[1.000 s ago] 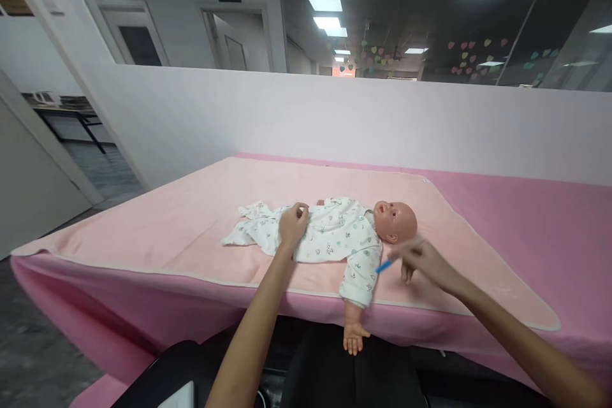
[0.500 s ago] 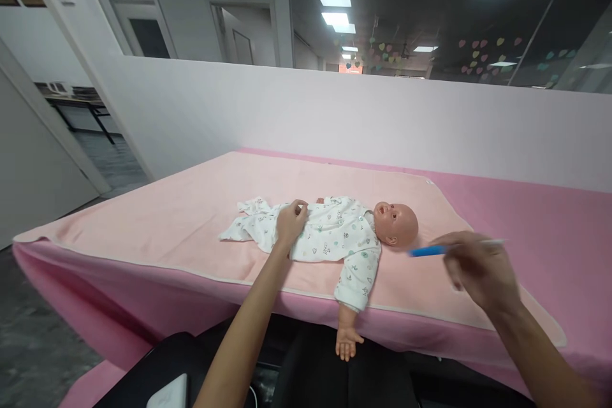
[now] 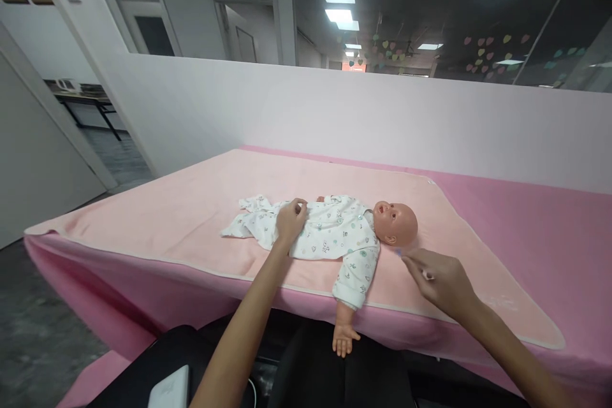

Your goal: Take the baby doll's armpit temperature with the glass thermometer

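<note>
A baby doll [image 3: 396, 224] lies on its back, head to the right, in a white printed garment [image 3: 329, 229] with loose legs stretching left. One doll arm hangs past the front edge, its palm [image 3: 345, 339] turned up. My left hand [image 3: 291, 220] rests on the doll's lower body with curled fingers; what they hold, if anything, is hidden. Just right of the doll's head, my right hand [image 3: 442, 277] is closed in a pinch around a slim blue-and-white stick. Only a blurred blue tip [image 3: 398, 252] shows, close under the doll's ear.
A peach blanket [image 3: 191, 204] covers much of the pink tabletop [image 3: 540, 223]. Behind it stands a low white wall [image 3: 335, 108] with glass above. A white box-like object [image 3: 169, 389] lies on something black at lower left. Faint white marks [image 3: 502, 301] show on the blanket.
My right hand has moved left with the stick, to beside the doll's neck and ear. My left hand and the doll keep their places; the view has shifted slightly.
</note>
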The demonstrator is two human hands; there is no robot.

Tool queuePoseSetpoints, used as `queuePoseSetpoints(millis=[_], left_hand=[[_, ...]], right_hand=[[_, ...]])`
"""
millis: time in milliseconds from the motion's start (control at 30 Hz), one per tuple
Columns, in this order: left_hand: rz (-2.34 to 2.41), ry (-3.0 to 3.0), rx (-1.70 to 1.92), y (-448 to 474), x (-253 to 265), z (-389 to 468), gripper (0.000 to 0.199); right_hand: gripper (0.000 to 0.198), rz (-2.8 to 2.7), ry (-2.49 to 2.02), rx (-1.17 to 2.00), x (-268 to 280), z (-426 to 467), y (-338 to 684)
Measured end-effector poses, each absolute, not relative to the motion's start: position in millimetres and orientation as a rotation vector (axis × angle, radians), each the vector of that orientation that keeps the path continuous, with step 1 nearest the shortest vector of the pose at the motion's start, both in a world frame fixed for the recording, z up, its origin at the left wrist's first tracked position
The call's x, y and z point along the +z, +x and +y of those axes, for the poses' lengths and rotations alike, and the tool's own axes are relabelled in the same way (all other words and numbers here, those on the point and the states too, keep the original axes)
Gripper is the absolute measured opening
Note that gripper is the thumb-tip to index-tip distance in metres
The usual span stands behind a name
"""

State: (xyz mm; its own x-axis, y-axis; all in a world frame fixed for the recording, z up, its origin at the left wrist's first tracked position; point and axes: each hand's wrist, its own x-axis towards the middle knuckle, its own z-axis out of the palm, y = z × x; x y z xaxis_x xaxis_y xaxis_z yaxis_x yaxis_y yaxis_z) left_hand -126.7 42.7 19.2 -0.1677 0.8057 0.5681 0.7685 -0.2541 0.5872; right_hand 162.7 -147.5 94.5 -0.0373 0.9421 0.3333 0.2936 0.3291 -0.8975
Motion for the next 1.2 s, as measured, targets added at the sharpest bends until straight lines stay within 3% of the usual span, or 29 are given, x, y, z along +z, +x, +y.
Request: queuePoseSetpoints(millis=[133,267,400,667,800,933,1200], left_hand=[[1.967,2.331,1.639,-111.2,25.7,34.6,0.022],[1.460,2.867,1.604,-68.7,31.2,21.3,0.019],[1.180,3.049,1.398,-27.4,23.4,11.9,0.019],[1.314,2.826,1.367,-19.5,9.5,4.3,0.031],[1.322,2.819,1.359,-19.7,10.2,3.6,0.030],[1.321,2.811,1.393,-17.2,13.9,5.2,0.024],[1.416,2.750,1.466,-14.1,15.4,9.7,0.016]], right_hand=[[0.027,-1.288,-0.945,0.768,124.7,-146.2,164.8],[0.024,-1.093,-0.879,0.832,134.9,-130.7,158.2],[0.029,-1.035,-0.956,0.958,102.4,-114.5,155.2],[0.044,-0.952,-1.302,0.932,22.2,-102.9,173.8],[0.039,-1.210,-1.540,0.651,0.5,-109.6,179.7],[0.025,-1.673,-1.498,0.264,-15.4,-120.9,190.5],[0.026,-2.005,-1.534,-0.080,-19.9,-128.6,213.0]])
